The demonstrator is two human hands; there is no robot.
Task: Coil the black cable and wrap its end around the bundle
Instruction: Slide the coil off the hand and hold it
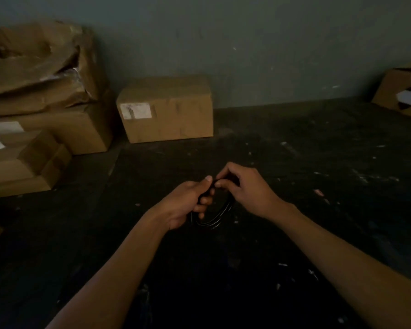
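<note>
The black cable (214, 217) is gathered into a small coil of several loops, held in the air above the dark work surface (318, 150) at the centre of the view. The left hand (188, 203) is closed around the left side of the coil, fingers curled about the strands and thumb extended upward along the top. The right hand (244, 186) meets it at the top of the coil, thumb and forefinger pinched together on a strand of the cable just beside the left thumb; the remaining right fingers are curled inward. The lower loops hang free below both hands. The cable end cannot be made out in the dim light. A closed cardboard box (166, 110) stands against the wall beyond the hands, and stacked boxes (40, 115) occupy the left side.
</note>
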